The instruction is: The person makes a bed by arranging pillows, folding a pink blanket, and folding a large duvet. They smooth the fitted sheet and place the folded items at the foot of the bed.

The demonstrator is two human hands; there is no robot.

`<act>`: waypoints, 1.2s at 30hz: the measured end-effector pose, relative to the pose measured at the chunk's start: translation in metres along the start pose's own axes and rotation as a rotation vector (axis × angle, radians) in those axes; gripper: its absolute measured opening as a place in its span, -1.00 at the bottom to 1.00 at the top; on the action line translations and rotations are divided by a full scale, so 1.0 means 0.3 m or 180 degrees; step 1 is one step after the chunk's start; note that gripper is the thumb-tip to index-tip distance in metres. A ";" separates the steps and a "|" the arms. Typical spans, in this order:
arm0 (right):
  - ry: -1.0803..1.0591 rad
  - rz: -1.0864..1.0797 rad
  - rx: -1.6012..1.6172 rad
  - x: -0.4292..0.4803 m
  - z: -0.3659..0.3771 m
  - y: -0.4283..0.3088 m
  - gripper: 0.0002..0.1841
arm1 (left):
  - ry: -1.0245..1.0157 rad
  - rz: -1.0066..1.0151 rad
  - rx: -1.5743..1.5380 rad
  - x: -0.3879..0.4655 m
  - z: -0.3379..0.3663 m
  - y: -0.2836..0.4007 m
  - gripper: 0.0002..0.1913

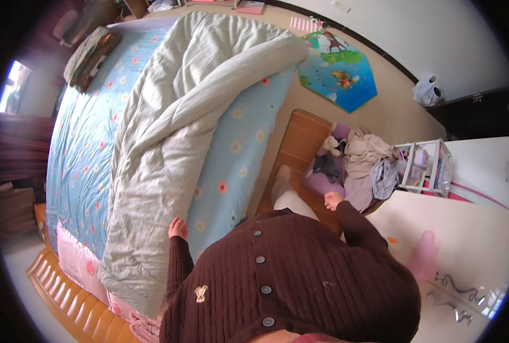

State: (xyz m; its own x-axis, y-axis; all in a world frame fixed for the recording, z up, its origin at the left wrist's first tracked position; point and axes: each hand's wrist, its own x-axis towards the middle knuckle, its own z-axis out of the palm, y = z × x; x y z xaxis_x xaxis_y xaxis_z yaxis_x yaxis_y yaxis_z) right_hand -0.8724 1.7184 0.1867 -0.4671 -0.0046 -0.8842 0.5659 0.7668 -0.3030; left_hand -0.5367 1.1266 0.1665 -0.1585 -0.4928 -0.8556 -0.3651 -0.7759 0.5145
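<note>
My left hand (178, 228) hangs beside the bed, its loosely bent fingers apart and nothing visible in them. It is nearest to a pale grey-green quilt (164, 171), which lies lengthwise along the bed with one long edge turned back. Under the quilt a light-blue floral fitted sheet (241, 141) covers the mattress. On the other side, my right hand (333, 200) has its fingers curled, and its palm is hidden. Close to it stands a purple seat (318, 183) heaped with beige clothes (363, 148), a dark grey garment (326, 168) and a light grey garment (384, 179).
A folded patterned blanket (92, 59) lies at the bed's far corner, and a pink pillow (80, 253) by the wooden headboard (65, 296). A wooden board (303, 133), a cartoon floor mat (340, 70), a white shelf rack (421, 165) and a white cabinet (456, 214) stand or lie to the right.
</note>
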 end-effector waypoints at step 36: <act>-0.0569 0.0225 0.3059 1.147 -0.787 -1.902 -0.11 | -0.0630 0.0307 -0.2592 -0.069 1.898 0.861 -0.60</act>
State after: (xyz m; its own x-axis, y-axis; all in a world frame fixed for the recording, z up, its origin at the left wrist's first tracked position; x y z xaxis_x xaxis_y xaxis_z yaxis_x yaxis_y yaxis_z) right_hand -1.5163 1.4307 0.1393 -0.3460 -0.1367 -0.9282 0.9378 -0.0798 -0.3378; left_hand -1.1501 1.1607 0.2848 -0.3408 -0.5522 -0.7609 0.4218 -0.8131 0.4012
